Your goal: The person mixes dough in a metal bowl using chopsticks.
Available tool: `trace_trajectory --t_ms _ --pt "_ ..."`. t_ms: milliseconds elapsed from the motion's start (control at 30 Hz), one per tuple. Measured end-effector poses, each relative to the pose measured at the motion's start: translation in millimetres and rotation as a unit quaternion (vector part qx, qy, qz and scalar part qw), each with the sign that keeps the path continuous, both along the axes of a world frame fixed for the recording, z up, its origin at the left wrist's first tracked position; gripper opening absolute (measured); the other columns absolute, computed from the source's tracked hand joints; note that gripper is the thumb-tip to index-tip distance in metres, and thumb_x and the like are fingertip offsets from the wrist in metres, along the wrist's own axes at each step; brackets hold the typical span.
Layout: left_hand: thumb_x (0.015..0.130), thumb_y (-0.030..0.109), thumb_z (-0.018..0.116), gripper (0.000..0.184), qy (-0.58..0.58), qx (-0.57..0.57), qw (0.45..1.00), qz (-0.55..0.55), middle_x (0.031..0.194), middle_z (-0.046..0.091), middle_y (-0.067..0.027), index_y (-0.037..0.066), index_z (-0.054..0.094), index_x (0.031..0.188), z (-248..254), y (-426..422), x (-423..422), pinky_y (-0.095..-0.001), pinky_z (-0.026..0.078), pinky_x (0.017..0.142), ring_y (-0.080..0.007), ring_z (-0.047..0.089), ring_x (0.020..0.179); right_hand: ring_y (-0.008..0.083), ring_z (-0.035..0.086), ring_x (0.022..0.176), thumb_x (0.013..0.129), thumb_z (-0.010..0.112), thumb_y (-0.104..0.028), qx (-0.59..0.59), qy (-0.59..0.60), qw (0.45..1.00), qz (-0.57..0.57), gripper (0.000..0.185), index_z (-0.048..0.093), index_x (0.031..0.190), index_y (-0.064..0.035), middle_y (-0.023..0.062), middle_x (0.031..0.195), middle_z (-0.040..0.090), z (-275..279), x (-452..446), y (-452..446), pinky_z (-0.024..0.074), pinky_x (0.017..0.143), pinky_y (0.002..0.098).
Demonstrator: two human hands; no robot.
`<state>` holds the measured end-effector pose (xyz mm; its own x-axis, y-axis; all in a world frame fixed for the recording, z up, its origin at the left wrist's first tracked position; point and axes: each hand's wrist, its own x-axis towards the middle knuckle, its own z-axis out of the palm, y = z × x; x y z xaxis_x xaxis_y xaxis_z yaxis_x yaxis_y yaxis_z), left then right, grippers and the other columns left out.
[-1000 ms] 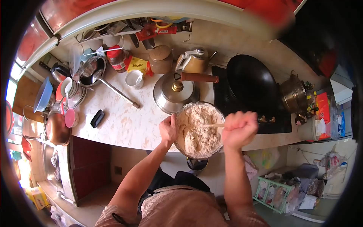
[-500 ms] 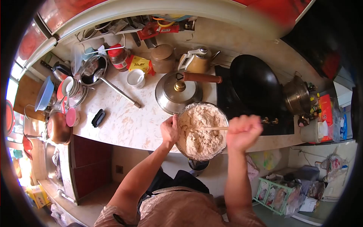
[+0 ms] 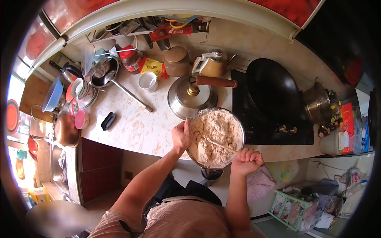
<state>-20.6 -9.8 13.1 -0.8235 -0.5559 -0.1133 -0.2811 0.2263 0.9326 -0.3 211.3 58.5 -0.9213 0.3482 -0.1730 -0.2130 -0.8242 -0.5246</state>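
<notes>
A round metal bowl (image 3: 242,137) full of lumpy, pale, floury dough (image 3: 214,125) is at the front edge of the counter. My left hand (image 3: 181,137) grips its left rim, thumb up along the side. My right hand (image 3: 247,161) is closed in a fist around a pale wooden stick (image 3: 223,146), at the bowl's lower right. The stick slants up and left, its far end in the dough. Whether it is one stick or a pair of chopsticks I cannot tell. Just behind the bowl sits a pan with a domed lid (image 3: 186,101) and a brown wooden handle (image 3: 216,81).
A black wok (image 3: 272,85) rests on the black stove (image 3: 254,135) to the right. Left on the counter (image 3: 135,135) are a long-handled metal ladle (image 3: 131,95), a white cup (image 3: 148,81), a black object (image 3: 108,121) and stacked bowls (image 3: 85,93). A kettle (image 3: 212,65) stands behind.
My right hand has moved down and slightly left, so the stick now slants instead of lying nearly level. My left hand keeps its hold on the bowl. A blurred pale shape has appeared lower left.
</notes>
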Motion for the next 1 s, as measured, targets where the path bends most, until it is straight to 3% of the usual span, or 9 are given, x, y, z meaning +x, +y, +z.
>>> trace_trajectory --t_ms 300,367,400,500,567,700,800,933,1000 --pt "0.094 0.031 0.049 0.046 -0.006 0.02 1.0 0.0 0.051 0.048 -0.0046 -0.007 0.058 0.071 2 2 1 -0.0313 0.04 0.049 -0.0108 0.041 0.051 0.0085 0.02 0.042 0.088 0.041 -0.028 0.067 0.037 0.996 0.05 0.037 0.027 0.057 -0.0151 -0.0032 0.048 0.023 90 -47 -19 0.0163 0.04 0.0237" --pt "0.094 0.031 0.049 0.045 -0.01 -0.005 1.0 -0.001 0.051 0.048 -0.0051 -0.007 0.058 0.071 -4 -3 1 -0.0316 0.04 0.05 -0.011 0.041 0.052 0.0082 0.018 0.043 0.086 0.04 -0.025 0.054 0.029 0.995 0.076 0.033 0.027 0.057 -0.015 -0.003 0.048 0.023 64 -56 -34 0.0169 0.04 0.0244" --pt "0.094 0.031 0.049 0.045 -0.004 0.027 1.0 0.004 0.051 0.048 -0.0056 -0.007 0.058 0.072 -5 -2 1 -0.032 0.04 0.051 -0.0116 0.041 0.052 0.0079 0.018 0.042 0.083 0.04 -0.022 0.157 -0.017 0.982 0.099 0.03 0.028 0.056 -0.0157 -0.004 0.048 0.024 38 -52 -58 0.018 0.039 0.0249" --pt "0.094 0.031 0.048 0.045 0.007 0.069 0.997 0.014 0.052 0.048 -0.0061 -0.007 0.058 0.071 0 1 1 -0.0324 0.04 0.051 -0.0123 0.041 0.052 0.0081 0.019 0.041 0.082 0.04 -0.021 0.145 0.0 0.984 0.106 0.029 0.029 0.055 -0.0164 -0.0051 0.047 0.025 23 -52 -57 0.0186 0.039 0.0251" --pt "0.094 0.031 0.048 0.045 0.019 0.081 0.996 0.019 0.052 0.047 -0.0061 -0.007 0.058 0.071 3 2 -2 -0.0324 0.039 0.051 -0.0124 0.04 0.051 0.0091 0.02 0.039 0.083 0.042 -0.023 0.031 -0.026 0.996 0.08 0.034 0.028 0.053 -0.0162 -0.0039 0.046 0.024 18 -49 -37 0.018 0.038 0.0245" --pt "0.094 0.029 0.048 0.043 0.002 0.051 0.999 0.011 0.052 0.049 -0.0069 -0.007 0.059 0.072 -3 -2 1 -0.032 0.04 0.052 -0.0124 0.042 0.052 0.0093 0.019 0.04 0.083 0.041 -0.023 -0.034 -0.046 0.998 0.005 0.033 0.028 0.054 -0.0159 -0.0033 0.046 0.023 -1 -19 -17 0.0174 0.038 0.025" --pt "0.094 0.028 0.048 0.042 -0.004 0.068 0.998 0.003 0.053 0.051 -0.0091 -0.007 0.06 0.074 -4 1 1 -0.0324 0.041 0.053 -0.0128 0.043 0.052 0.0088 0.018 0.041 0.083 0.043 -0.025 0.009 -0.037 0.999 -0.022 0.032 0.028 0.056 -0.0162 -0.0037 0.048 0.024 32 -24 -19 0.0178 0.04 0.0249" --pt "0.094 0.029 0.049 0.042 -0.003 0.039 0.999 0.003 0.054 0.054 -0.0114 -0.006 0.06 0.074 7 1 1 -0.0332 0.041 0.053 -0.0133 0.044 0.052 0.0086 0.019 0.041 0.083 0.04 -0.025 0.115 -0.041 0.992 0.046 0.032 0.026 0.056 -0.0165 -0.0031 0.048 0.023 93 -65 -31 0.0177 0.039 0.0242" --pt "0.094 0.029 0.049 0.042 0.007 0.041 0.999 0.007 0.054 0.053 -0.0115 -0.006 0.06 0.074 2 0 0 -0.0333 0.041 0.053 -0.0134 0.044 0.052 0.0083 0.021 0.039 0.082 0.038 -0.023 0.123 -0.073 0.986 0.086 0.029 0.027 0.056 -0.0153 -0.0032 0.048 0.025 68 -70 -57 0.0174 0.035 0.0251"
